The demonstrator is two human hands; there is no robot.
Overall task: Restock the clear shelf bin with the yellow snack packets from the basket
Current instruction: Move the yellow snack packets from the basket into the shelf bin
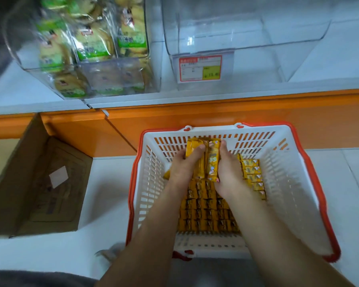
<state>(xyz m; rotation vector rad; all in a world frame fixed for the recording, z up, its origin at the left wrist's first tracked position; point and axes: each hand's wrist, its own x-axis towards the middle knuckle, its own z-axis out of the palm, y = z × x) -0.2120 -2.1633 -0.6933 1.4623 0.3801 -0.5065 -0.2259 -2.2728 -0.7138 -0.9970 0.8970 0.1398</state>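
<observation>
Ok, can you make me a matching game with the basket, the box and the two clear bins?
Things:
1 basket
2 box
3 left bin
4 right bin

Match with:
A empty, price tag on front
B holds yellow packets
C brown cardboard, on the floor
D holds green packets

Pairs: 1-B, 2-C, 3-D, 4-A

Your white shelf (340, 65) with its orange front edge carries 2 clear bins: the left bin (154, 75) packed with green-labelled packets (91, 44), and the right bin (257, 32) (price tag (200, 68) on its front) just beside it. Below you, the pale floor (108, 183) bears the basket (286, 183) and a cardboard box (39, 183), apart.
</observation>
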